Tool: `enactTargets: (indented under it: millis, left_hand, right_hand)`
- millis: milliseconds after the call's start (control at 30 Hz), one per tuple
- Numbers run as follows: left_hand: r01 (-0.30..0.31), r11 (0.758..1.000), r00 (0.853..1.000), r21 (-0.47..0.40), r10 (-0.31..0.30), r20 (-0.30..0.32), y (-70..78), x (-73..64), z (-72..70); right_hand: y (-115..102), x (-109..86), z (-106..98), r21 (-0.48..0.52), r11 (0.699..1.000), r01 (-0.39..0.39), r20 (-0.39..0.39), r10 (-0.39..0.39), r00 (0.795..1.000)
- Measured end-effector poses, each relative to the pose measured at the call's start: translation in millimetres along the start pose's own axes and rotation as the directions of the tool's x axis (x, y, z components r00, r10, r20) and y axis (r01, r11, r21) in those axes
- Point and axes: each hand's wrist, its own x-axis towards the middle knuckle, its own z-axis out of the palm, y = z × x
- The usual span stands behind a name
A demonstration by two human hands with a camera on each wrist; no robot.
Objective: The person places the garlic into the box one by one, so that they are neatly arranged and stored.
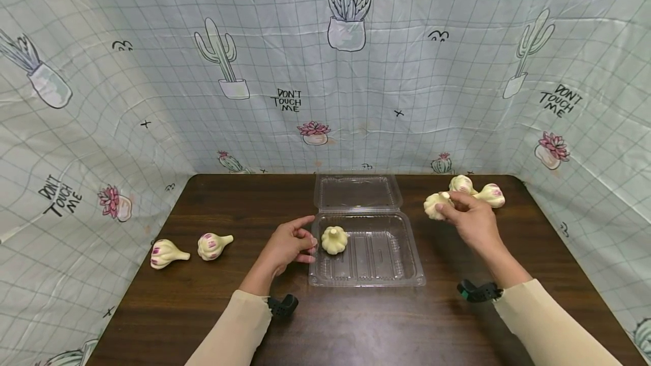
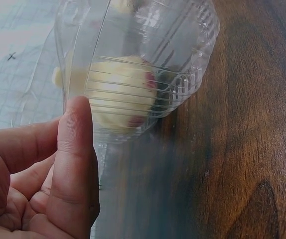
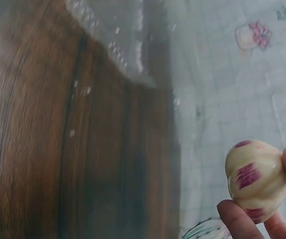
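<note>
A clear plastic clamshell box (image 1: 367,282) lies on the table with its lid (image 1: 357,192) folded back. One garlic bulb (image 1: 334,240) sits inside at the left end, and the left wrist view shows this garlic bulb (image 2: 120,94) through the ribbed wall. My left hand (image 1: 287,247) is at the box's left side, fingers loosely extended, a fingertip (image 2: 75,112) at or against the wall. To the right of the box, my right hand (image 1: 473,222) pinches another garlic bulb (image 1: 436,206) between thumb and fingers; purple patches show on this garlic bulb (image 3: 250,177) in the right wrist view.
Two garlic bulbs, one (image 1: 165,254) behind the other (image 1: 212,245), lie on the left of the dark wooden table (image 1: 356,326). Two more, a left one (image 1: 461,184) and a right one (image 1: 492,195), lie at the back right. A patterned curtain (image 1: 386,100) surrounds the table's back and sides.
</note>
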Motion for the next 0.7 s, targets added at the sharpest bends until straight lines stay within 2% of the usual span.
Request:
enactTargets:
  millis: [67,400,700]
  left_hand:
    - [0.002,1.0,1.0,-0.001,-0.002,0.0,-0.6,0.1,0.1]
    - [-0.001,1.0,1.0,-0.001,0.001,-0.001,-2.1,0.2,0.0]
    - [0.0,1.0,1.0,-0.002,0.0,0.002,-2.7,0.6,-1.0]
  right_hand:
    - [-6,-3.2,2,0.054,0.999,-0.002,0.029,0.0,1.0]
    - [-28,-19.6,17,0.094,0.995,0.044,0.124,-0.056,0.991]
    - [-38,-31.4,41,-0.068,0.982,0.174,0.14,-0.163,0.977]
